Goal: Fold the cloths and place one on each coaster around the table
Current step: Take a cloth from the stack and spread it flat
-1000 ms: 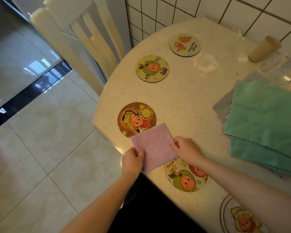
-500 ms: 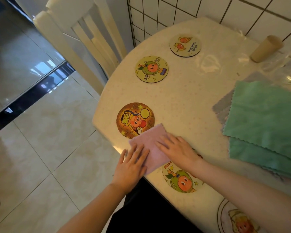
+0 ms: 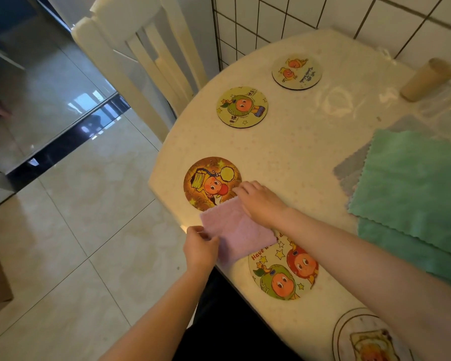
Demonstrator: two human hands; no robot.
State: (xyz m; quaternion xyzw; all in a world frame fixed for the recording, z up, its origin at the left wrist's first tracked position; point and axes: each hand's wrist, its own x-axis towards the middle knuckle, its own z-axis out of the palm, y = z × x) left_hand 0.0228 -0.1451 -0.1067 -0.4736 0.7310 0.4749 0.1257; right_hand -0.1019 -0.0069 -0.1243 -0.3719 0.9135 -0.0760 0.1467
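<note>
A folded pink cloth [image 3: 238, 229] lies at the table's near edge, between an orange coaster [image 3: 208, 179] and a cream coaster with fruit figures [image 3: 284, 274], overlapping both a little. My left hand [image 3: 199, 246] pinches the cloth's near-left corner. At the far corner my right hand [image 3: 261, 201] rests on the cloth with its fingers at the edge. Two more coasters sit farther along the rim: a yellow-green one [image 3: 242, 106] and a pale one [image 3: 296, 71]. Another coaster [image 3: 367, 337] shows at the bottom right.
A stack of unfolded cloths, green [image 3: 414, 183] on top with grey [image 3: 349, 173] beneath, lies at the right of the round table [image 3: 297, 147]. A tan cup [image 3: 425, 79] lies near the tiled wall. A cream chair [image 3: 130, 61] stands at the table's left.
Both hands lay flat on the pink cloth half a second ago. Now the left hand pinches its near corner and the right hand has shifted to the far corner.
</note>
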